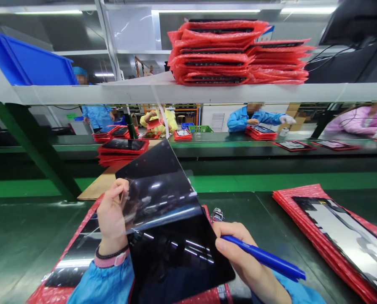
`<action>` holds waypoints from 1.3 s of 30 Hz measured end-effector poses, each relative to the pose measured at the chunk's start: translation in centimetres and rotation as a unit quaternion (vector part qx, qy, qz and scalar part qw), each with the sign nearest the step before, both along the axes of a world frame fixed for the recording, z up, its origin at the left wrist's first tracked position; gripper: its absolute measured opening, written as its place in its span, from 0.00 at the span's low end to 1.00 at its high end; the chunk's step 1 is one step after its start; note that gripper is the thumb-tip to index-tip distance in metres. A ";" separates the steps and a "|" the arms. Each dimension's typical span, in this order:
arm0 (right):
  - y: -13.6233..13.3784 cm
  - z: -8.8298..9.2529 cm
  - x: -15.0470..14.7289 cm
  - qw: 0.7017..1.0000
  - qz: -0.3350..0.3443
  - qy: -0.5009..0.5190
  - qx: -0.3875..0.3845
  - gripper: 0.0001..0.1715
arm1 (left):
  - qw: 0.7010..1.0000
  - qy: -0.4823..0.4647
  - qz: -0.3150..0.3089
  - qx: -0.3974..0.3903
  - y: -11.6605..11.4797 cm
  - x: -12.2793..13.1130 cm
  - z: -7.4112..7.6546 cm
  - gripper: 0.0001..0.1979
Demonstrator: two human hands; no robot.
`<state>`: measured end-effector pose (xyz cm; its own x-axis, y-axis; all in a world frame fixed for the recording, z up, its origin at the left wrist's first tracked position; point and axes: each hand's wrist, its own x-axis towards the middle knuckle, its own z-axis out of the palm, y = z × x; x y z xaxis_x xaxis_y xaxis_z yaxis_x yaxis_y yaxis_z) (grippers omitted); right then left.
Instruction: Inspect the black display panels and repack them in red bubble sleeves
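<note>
A glossy black screen panel (pixel 179 266) is held up, tilted, in front of me. A clear protective film (pixel 160 202) is lifted off part of its face and still meets the panel along a bent line. My left hand (pixel 112 207) pinches the film's left edge. With thumb and fingers, my right hand (pixel 242 253) grips the panel's right edge, and a blue pen (pixel 264 256) is tucked in the same hand. Below, to the left, another dark panel (pixel 77 257) lies on red bubble wrap (pixel 54 293), partly behind my left forearm.
At right, a panel with a silvery back (pixel 356 240) tops a stack of red bubble bags (pixel 302 215). Red-wrapped panels (pixel 214 55) fill the overhead shelf (pixel 207 93), beside a blue bin (pixel 30 63). A green post (pixel 39 147) stands left. Several co-workers sit or stand across the line.
</note>
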<state>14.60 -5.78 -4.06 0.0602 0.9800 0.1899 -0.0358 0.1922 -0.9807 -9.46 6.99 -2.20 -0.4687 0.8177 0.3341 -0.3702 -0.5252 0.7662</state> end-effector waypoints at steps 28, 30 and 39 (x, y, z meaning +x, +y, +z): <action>-0.3 0.6 -1.7 0.983 0.035 -0.050 0.171 0.58 | 0.991 0.090 -0.075 0.060 -4.4 2.6 0.7 0.12; -0.2 0.0 -1.6 0.956 -0.015 -0.117 0.270 0.62 | 0.991 0.102 -0.059 0.070 -4.5 2.6 0.8 0.12; 1.2 -1.6 -0.9 0.838 -0.076 -0.281 0.462 0.58 | 0.978 0.149 -0.042 0.138 -3.9 1.9 -0.3 0.11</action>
<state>13.66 -4.55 -5.65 -0.1828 0.3874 0.9036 0.4756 0.8392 -0.2637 -7.55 3.11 -2.55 -0.2525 0.7081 0.6595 -0.2029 -0.7051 0.6795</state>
